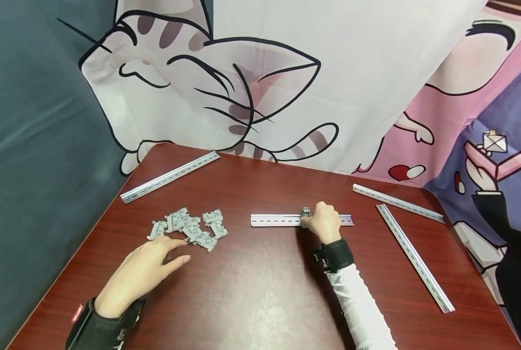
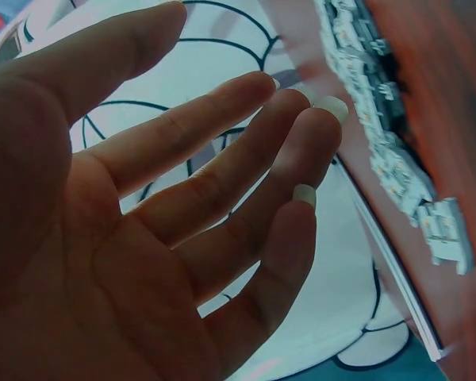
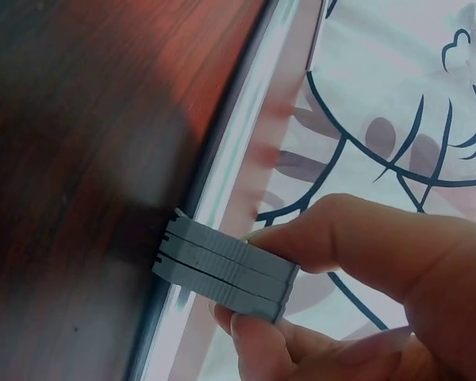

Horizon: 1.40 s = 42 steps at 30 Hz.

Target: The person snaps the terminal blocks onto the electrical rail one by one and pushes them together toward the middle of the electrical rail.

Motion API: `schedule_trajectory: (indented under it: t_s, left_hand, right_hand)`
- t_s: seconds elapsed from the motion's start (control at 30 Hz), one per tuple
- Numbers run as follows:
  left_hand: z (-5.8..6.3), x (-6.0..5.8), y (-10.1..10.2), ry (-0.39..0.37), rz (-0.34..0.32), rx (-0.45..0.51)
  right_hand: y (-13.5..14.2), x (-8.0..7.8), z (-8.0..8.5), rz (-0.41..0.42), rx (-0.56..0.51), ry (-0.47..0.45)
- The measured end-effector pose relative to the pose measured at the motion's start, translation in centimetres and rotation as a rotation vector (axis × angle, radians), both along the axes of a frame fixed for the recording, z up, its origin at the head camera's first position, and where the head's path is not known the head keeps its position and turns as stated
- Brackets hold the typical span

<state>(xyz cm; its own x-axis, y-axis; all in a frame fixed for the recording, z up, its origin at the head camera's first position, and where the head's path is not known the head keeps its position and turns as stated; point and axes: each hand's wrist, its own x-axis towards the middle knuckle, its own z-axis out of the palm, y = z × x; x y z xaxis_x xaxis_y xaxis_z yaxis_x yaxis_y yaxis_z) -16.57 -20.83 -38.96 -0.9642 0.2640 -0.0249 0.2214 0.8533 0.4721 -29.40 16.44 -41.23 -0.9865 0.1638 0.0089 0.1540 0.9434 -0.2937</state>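
My right hand (image 1: 325,222) pinches a small stack of grey DIN-rail terminal blocks (image 3: 222,266) between thumb and fingers. In the right wrist view the blocks sit side by side across the slotted metal DIN rail (image 1: 275,220). The rail lies crosswise at the middle of the table, and the hand covers part of it. My left hand (image 1: 142,270) is held with fingers extended and spread, nothing in the palm. Its fingertips are close to the near edge of a group of loose grey terminal blocks (image 1: 192,227), lying flat and partly overlapping.
One more DIN rail (image 1: 170,177) lies slanted at the back left of the brown table (image 1: 242,291). Two others lie on the right, a shorter-looking rail (image 1: 398,203) toward the back and a long rail (image 1: 415,258) nearer. Printed cloth (image 1: 352,73) hangs behind the table.
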Motion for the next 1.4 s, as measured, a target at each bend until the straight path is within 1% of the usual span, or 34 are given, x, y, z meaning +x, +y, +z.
schedule_trajectory:
  t_s: [0.23,0.43,0.67,0.83,1.13,1.2,1.33,1.4]
  left_hand:
    - [-1.0,0.2,-0.3,-0.059,0.030,0.005]
    - [-1.5,0.2,-0.2,-0.108,0.048,0.027]
    - [-1.9,0.6,0.2,-0.083,0.058,0.037]
    - [-2.3,0.4,0.3,-0.065,0.056,0.032]
    - [-2.8,0.0,0.7,-0.074,0.019,0.051]
    - [-2.9,0.0,0.8,-0.084,0.020,0.050]
    - [-3.0,0.0,1.2,-0.090,0.010,0.052]
    - [-3.1,0.1,1.4,-0.079,0.005,0.053]
  right_hand:
    - [0.0,-1.5,-0.4,0.007,0.004,0.030]
    - [0.0,-3.0,-0.5,-0.018,0.001,-0.002]
    - [-0.2,-4.1,-0.5,-0.017,-0.016,-0.034]
    - [-0.3,-4.9,-0.3,-0.018,-0.022,-0.038]
    - [-0.1,-6.2,-0.2,-0.029,-0.022,-0.047]
    - [-0.1,-6.4,-0.3,-0.033,-0.023,-0.048]
    - [-0.1,-6.8,-0.3,-0.040,-0.030,-0.059]
    - [-0.2,-7.0,-0.3,-0.042,-0.036,-0.065]
